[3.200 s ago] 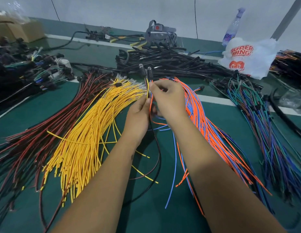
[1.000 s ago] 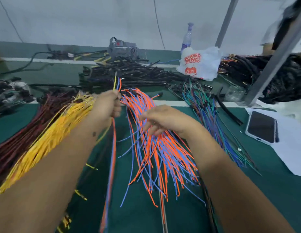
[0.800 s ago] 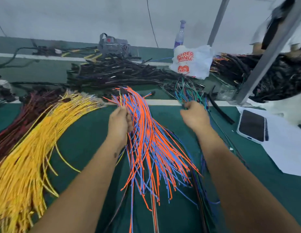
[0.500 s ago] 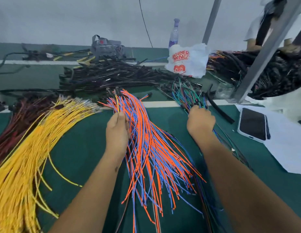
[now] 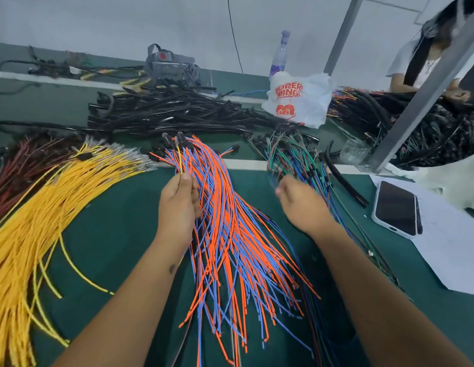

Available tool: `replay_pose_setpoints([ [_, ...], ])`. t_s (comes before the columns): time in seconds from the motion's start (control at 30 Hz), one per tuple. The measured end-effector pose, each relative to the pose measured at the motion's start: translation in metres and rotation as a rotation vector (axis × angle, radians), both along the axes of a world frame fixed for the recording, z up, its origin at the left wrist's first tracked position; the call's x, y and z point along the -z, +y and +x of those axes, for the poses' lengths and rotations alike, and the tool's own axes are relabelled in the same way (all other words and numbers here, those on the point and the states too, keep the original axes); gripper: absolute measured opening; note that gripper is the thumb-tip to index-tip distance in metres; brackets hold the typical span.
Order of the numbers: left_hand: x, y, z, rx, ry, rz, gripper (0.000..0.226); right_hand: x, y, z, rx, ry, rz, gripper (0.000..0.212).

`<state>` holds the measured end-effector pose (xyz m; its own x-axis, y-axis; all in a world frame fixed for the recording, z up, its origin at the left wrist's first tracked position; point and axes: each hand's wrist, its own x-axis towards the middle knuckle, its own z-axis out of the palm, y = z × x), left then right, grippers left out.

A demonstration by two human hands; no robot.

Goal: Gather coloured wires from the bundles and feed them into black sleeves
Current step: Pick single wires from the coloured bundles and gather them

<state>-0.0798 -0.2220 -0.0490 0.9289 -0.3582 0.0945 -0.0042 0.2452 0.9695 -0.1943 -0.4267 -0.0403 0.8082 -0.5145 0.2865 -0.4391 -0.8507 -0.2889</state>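
1. At the far left lies a bundle of dark red wires (image 5: 24, 160), and beside it a large bundle of yellow wires (image 5: 45, 221) spreads over the green table (image 5: 111, 234).
2. The left hand (image 5: 177, 205) pinches a few gathered wires (image 5: 179, 162), one of them yellow, which stand up from its fingertips; the fingers are curled around them.
3. Just right of this hand, the orange and blue wires (image 5: 230, 234) fan out toward the near edge.
4. Behind them, a heap of black sleeves (image 5: 164, 112) lies across the table, and a grey device (image 5: 169, 63) stands farther back.
5. The right hand (image 5: 302, 205) is blurred beside the green and blue wires (image 5: 291, 154); I cannot tell if it grips anything.
6. A white plastic bag (image 5: 299, 99) carries red letters "SUPER MING", with a bottle (image 5: 279, 55) behind it.
7. At the right, a phone (image 5: 397, 207) lies face up on white paper (image 5: 448, 250), and another person (image 5: 421, 64) sits at the far corner.
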Motion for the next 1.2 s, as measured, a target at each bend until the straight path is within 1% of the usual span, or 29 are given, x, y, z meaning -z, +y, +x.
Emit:
replay_pose_setpoints([
  [0.03,0.000,0.000,0.000,-0.001,-0.001,0.006,0.037,-0.001,-0.002,0.002,0.012,0.155,-0.058,0.018],
  [0.07,0.000,0.000,0.000,0.000,-0.004,0.011,0.036,-0.004,-0.003,0.006,0.048,0.240,-0.079,0.019],
  [0.1,0.000,0.000,0.000,0.002,-0.006,0.012,0.036,-0.011,-0.004,0.012,0.082,0.266,-0.071,0.022],
  [0.17,-0.001,0.000,0.000,0.007,-0.002,0.001,0.037,-0.023,-0.004,0.025,0.142,0.226,-0.055,0.033],
  [0.2,-0.001,0.000,-0.001,0.009,-0.001,-0.004,0.037,-0.027,-0.004,0.031,0.169,0.158,-0.049,0.037],
  [0.27,-0.001,0.000,-0.001,0.013,-0.005,-0.004,0.036,-0.031,-0.008,0.044,0.202,0.047,-0.008,0.037],
  [0.3,-0.001,0.000,-0.002,0.013,-0.006,-0.001,0.035,-0.032,-0.009,0.049,0.212,0.062,0.033,0.038],
  [0.37,-0.001,0.000,-0.002,0.006,-0.002,0.006,0.036,-0.027,-0.009,0.057,0.215,0.206,0.070,0.038],
  [0.4,-0.001,0.000,-0.002,0.001,-0.001,0.010,0.036,-0.024,-0.009,0.060,0.217,0.258,0.057,0.035],
  [0.43,-0.001,0.000,-0.001,-0.001,0.000,0.011,0.037,-0.021,-0.010,0.061,0.228,0.257,0.044,0.028],
  [0.47,-0.001,-0.001,-0.001,-0.001,0.001,0.010,0.037,-0.019,-0.010,0.061,0.240,0.203,0.042,0.023],
  [0.5,0.000,-0.001,-0.001,0.001,0.002,0.009,0.037,-0.018,-0.010,0.060,0.260,0.098,0.051,0.023],
  [0.57,0.000,-0.001,-0.001,0.002,0.001,0.009,0.037,-0.020,-0.011,0.052,0.327,-0.206,0.041,0.028],
  [0.63,0.000,-0.001,-0.001,0.002,0.003,0.002,0.037,-0.028,-0.013,0.043,0.368,-0.501,0.008,0.026],
  [0.7,0.000,-0.001,0.000,0.000,0.004,-0.001,0.037,-0.039,-0.011,0.036,0.292,-0.741,-0.026,0.023],
  [0.73,0.001,-0.001,0.000,0.000,0.004,-0.002,0.037,-0.044,-0.008,0.033,0.236,-0.834,-0.053,0.023],
  [0.77,0.001,0.000,0.000,0.001,0.005,-0.006,0.036,-0.049,-0.005,0.031,0.186,-0.885,-0.073,0.023],
  [0.8,0.001,0.000,0.000,0.002,0.007,-0.015,0.036,-0.052,-0.002,0.030,0.150,-0.877,-0.073,0.024],
  [0.83,0.001,0.000,0.000,0.005,0.010,-0.022,0.035,-0.053,0.001,0.031,0.124,-0.797,-0.044,0.026],
  [0.87,0.000,0.001,0.000,0.006,0.013,-0.027,0.035,-0.052,0.001,0.032,0.116,-0.627,-0.003,0.028],
  [0.93,0.000,0.002,-0.001,0.007,0.022,-0.036,0.033,-0.046,0.000,0.036,0.117,-0.157,0.079,0.030],
  [0.97,-0.001,0.002,-0.001,0.008,0.024,-0.039,0.033,-0.042,0.000,0.036,0.112,0.020,0.121,0.031],
  [1.0,-0.001,0.002,-0.001,0.009,0.025,-0.040,0.033,-0.037,0.003,0.036,0.106,0.126,0.152,0.031],
  [1.03,-0.001,0.002,-0.001,0.010,0.028,-0.043,0.033,-0.033,0.006,0.036,0.103,0.172,0.180,0.032],
  [1.07,-0.001,0.002,-0.001,0.010,0.033,-0.045,0.032,-0.029,0.009,0.035,0.104,0.177,0.201,0.033],
  [1.17,-0.001,0.002,-0.001,0.005,0.042,-0.035,0.031,-0.022,0.021,0.035,0.117,0.125,0.201,0.042],
  [1.2,-0.001,0.002,-0.001,0.007,0.041,-0.026,0.030,-0.022,0.025,0.036,0.109,0.107,0.185,0.042],
])
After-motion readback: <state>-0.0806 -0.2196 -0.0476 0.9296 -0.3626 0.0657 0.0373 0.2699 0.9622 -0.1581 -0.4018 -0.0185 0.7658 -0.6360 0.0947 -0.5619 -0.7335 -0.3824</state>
